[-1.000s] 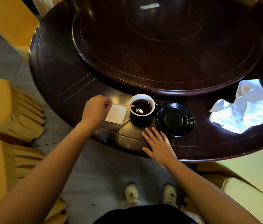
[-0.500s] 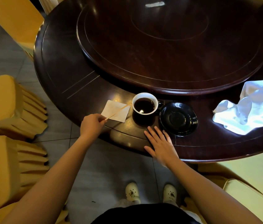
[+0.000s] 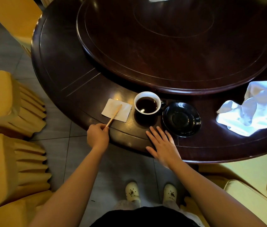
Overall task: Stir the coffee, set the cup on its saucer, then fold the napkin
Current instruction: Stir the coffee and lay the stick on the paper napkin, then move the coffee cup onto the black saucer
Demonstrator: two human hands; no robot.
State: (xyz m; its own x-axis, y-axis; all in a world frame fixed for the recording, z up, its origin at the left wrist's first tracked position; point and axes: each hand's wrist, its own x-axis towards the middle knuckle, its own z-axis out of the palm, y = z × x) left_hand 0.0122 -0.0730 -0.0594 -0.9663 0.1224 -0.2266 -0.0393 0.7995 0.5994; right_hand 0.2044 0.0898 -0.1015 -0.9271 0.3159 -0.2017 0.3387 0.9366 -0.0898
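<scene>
Surface: one round dark wooden surface (image 3: 60, 66) with one raised round turntable (image 3: 175, 45) at its centre.
Cup: one cup (image 3: 147, 103), white inside, dark outside, holding dark coffee; it stands upright on the surface near the near edge, just left of the saucer and not on it.
Saucer: one black saucer (image 3: 182, 119), empty, on the surface near the near edge; a small pale mark on its near rim is too small to read.
Stirrer: one wooden stirrer (image 3: 114, 115), tilted, its far end over the paper square, its near end in the left hand.
Paper square: one small white paper square (image 3: 123, 112), flat on the surface, left of the cup.
Napkin: one white napkin (image 3: 252, 108), crumpled and unfolded, near the right edge of the surface, well apart from the saucer.
Left hand: left hand (image 3: 98, 136) curled at the near edge, fingers pinching the near end of the stirrer.
Right hand: right hand (image 3: 163, 145) flat and spread on the surface near the edge, just in front of the cup and saucer, holding nothing.
Chairs: yellow-covered chairs (image 3: 6, 104) around the surface; the count cannot be told.
Writing: none legible.
</scene>
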